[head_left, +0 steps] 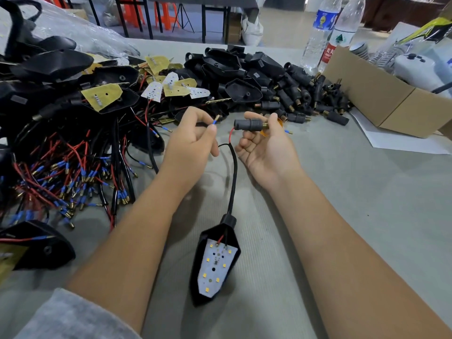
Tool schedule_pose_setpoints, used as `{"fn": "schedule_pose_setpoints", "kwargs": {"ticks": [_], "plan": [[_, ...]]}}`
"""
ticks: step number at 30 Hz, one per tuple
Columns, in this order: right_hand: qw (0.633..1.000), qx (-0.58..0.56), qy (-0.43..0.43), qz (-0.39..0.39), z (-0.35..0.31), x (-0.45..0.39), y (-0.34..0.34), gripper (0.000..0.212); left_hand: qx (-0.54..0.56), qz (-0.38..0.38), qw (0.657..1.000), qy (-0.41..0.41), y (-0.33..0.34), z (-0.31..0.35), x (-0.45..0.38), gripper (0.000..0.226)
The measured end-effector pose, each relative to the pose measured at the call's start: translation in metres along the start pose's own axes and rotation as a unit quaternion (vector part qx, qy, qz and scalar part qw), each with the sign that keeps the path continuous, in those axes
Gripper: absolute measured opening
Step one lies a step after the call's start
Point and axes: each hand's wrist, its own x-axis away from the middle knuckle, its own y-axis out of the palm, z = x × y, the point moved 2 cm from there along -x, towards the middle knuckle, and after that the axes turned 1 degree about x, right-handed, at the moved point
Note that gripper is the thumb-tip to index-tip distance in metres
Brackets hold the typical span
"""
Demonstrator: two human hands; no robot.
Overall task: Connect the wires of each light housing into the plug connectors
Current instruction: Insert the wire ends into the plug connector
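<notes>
We have one view only, from a wide-angle camera worn on the head. We look forward and steeply down at the grey table (342,216), close above it. The light housing (215,263) lies nearest below us; beyond it the table runs away toward a cardboard box (381,99), its lines bowed at the frame edges.

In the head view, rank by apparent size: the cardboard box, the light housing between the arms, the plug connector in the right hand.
1. cardboard box, partly cut off
2. light housing, nearer the camera, so unsure against the box
3. plug connector
</notes>
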Motion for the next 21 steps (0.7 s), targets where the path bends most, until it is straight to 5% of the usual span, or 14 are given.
{"fn": "schedule_pose_setpoints", "kwargs": {"ticks": [21], "plan": [[0.999,0.034,0.007,-0.020,-0.0004,-0.0013,-0.0004,0.054,-0.050,0.014,0.998,0.037,-0.0039,-0.0055,-0.0051,0.023]]}}
